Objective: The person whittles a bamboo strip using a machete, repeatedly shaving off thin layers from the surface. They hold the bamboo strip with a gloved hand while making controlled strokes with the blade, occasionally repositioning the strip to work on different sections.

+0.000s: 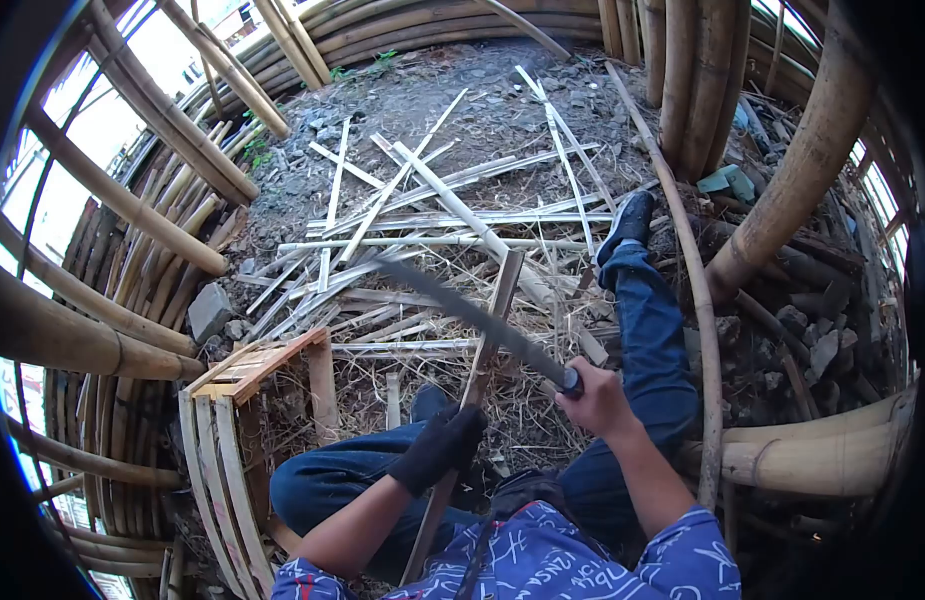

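My right hand [594, 400], bare, is closed round the handle of a machete [447, 302]. Its long dark blade points away to the upper left and crosses over a bamboo slat [504, 290] in this view. In a black glove, my left hand [444, 442] is wrapped round that slat below the blade. The slat runs from near my lap up and away, tilted slightly right. Beyond it, thin split bamboo strips [442, 222] lie crisscrossed on the ground.
A wooden crate [217, 470] stands by my left knee. A long bamboo pole [694, 270] lies along my outstretched right leg [652, 340]. Thick bamboo posts [797, 180] and stacked poles surround the spot. Rubble [822, 340] lies to the right, a grey stone block [211, 312] to the left.
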{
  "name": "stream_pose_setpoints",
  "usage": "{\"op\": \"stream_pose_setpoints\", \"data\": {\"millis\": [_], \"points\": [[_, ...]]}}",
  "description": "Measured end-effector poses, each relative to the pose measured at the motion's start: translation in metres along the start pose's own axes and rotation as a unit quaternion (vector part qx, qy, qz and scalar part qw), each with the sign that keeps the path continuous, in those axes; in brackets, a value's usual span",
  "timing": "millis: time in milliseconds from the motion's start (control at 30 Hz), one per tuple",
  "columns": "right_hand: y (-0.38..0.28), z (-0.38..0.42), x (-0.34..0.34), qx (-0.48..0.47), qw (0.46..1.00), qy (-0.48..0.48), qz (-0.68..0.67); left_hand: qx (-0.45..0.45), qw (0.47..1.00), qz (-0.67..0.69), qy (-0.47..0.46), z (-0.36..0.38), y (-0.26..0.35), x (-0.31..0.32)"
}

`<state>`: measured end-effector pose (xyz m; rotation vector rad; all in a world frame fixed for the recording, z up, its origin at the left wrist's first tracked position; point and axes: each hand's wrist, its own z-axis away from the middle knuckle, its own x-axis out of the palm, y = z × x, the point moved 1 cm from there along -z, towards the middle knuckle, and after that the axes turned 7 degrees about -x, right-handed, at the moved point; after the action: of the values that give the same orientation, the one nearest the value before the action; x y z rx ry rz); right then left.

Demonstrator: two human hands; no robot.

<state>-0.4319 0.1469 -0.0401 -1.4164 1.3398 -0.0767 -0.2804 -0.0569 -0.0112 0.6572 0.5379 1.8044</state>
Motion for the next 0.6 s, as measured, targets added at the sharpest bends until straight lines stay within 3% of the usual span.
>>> {"op": "stream_pose_setpoints", "data": {"millis": [33,100,167,200,267,333,400,467,500,567,600], "points": [[0.002,-0.004,-0.002,0.002,1.0,-0.001,0.003,0.02,1.0,-0.016,0.001,-0.002,-0.002,0.001],[0.009,-0.014,0.001,-0.084,0.986,-0.069,0.127,0.043,0.999,-0.028,0.003,-0.004,-0.005,0.006],[0.022,-0.026,0.002,-0.093,0.975,-0.119,0.161,0.076,0.978,-0.17,0.088,-0.004,-0.005,0.009],[0.036,-0.034,0.002,-0.089,0.967,-0.129,0.199,0.077,0.979,-0.166,0.09,-0.003,-0.013,0.007],[0.069,-0.05,-0.001,-0.064,0.956,-0.123,0.258,0.319,0.893,-0.304,0.094,-0.003,-0.027,0.007],[0.087,-0.056,-0.01,-0.039,0.954,-0.109,0.276,0.311,0.89,-0.323,0.089,-0.001,-0.028,0.005],[0.095,-0.06,-0.021,0.078,0.954,-0.017,0.289,0.304,0.885,-0.34,0.088,0.004,-0.019,0.011],[0.101,-0.048,-0.022,0.098,0.967,0.007,0.233,0.076,0.984,-0.129,0.098,0.008,-0.006,0.022],[0.09,-0.043,-0.023,0.121,0.976,0.027,0.18,0.073,0.985,-0.126,0.097,0.003,-0.01,0.017],[0.069,-0.025,-0.018,0.138,0.988,0.059,0.044,0.27,0.916,-0.282,0.095,-0.014,-0.02,0.007],[0.055,-0.017,-0.011,0.142,0.988,0.063,0.015,0.259,0.924,-0.265,0.099,-0.014,-0.012,0.009]]}}
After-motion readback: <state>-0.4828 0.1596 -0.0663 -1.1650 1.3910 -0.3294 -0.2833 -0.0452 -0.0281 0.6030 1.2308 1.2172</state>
